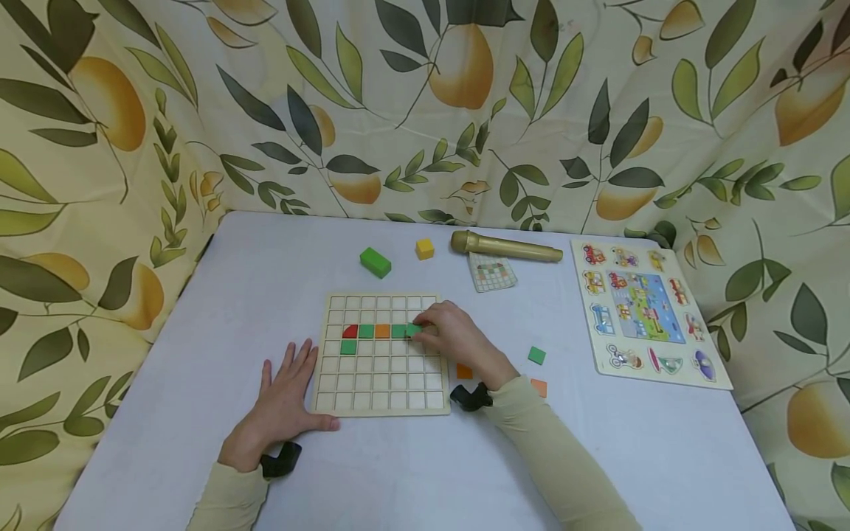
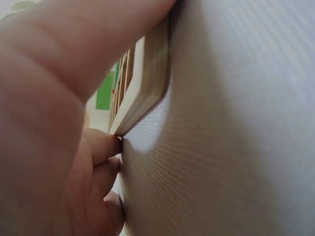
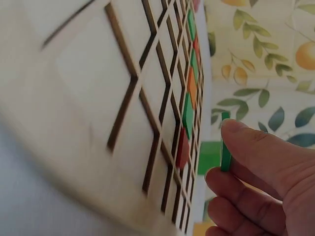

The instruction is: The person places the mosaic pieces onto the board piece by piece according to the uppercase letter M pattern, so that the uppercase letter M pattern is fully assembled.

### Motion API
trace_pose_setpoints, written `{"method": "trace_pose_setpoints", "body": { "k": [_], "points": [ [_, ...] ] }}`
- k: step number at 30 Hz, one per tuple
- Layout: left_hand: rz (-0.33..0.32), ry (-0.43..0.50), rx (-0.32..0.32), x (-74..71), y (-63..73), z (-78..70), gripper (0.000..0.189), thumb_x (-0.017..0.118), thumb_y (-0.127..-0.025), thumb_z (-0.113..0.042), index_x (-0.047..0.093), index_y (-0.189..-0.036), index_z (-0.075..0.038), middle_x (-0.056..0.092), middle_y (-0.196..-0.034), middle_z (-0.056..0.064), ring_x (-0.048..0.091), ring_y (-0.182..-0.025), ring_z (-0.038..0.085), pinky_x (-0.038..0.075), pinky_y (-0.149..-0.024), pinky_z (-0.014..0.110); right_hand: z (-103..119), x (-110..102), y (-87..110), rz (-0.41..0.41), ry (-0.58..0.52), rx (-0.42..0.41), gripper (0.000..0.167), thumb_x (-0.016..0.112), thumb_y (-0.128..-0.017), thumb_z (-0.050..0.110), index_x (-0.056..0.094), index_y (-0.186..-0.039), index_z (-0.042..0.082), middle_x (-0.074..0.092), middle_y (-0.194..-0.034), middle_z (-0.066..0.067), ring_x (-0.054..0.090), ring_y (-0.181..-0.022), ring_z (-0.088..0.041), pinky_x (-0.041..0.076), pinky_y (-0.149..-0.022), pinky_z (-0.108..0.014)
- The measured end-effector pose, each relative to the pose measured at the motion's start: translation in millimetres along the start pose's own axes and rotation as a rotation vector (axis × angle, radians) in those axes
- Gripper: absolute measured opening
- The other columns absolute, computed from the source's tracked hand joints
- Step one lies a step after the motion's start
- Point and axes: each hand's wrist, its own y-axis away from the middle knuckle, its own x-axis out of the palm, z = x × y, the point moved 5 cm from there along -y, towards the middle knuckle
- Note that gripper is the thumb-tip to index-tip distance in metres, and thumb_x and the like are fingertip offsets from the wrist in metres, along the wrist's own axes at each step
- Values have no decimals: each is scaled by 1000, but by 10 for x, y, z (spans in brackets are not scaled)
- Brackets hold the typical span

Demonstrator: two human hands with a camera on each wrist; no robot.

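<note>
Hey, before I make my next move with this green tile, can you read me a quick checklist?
1. Tile gripped: ok, the right hand pinches the green tile.
2. Tile seated in a cell: not ok, the right wrist view shows it apart from the grid board.
3. Board braced: ok, the left hand lies spread at its near left corner.
4. Cell beneath the fingers free: cannot tell, the hand hides it overhead.
5. Spare green tile uncovered: ok, right of the board.
6. Small card readable: cannot tell, details too small.

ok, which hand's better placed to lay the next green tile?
Right, likely: the right hand pinches a green tile over the board; the left hand lies at its left edge, fingers spread.
</note>
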Motion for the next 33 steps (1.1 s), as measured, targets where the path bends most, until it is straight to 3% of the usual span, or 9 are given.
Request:
{"method": "trace_pose_setpoints", "body": {
  "k": [12, 33],
  "points": [
    [0, 6, 5, -17, 7, -16, 134, 87, -55, -61, 22, -153, 3, 13, -160, 20, -3, -145, 41, -10, -106, 67, 258, 204, -147, 36, 5, -136, 23, 77, -87, 21, 75, -105, 7, 69, -95, 1, 53, -88, -15, 45, -78, -29],
    [14, 9, -4, -10, 9, -5, 134, 85, -56, -65, 22, -153, 3, 12, -160, 20, -4, -145, 40, -10, -106, 66, 451, 352, -204, 30, 95, -176, 20, 80, -84, 21, 75, -98, 8, 68, -90, 0, 57, -87, -16, 46, -82, -30]
  ]
}}
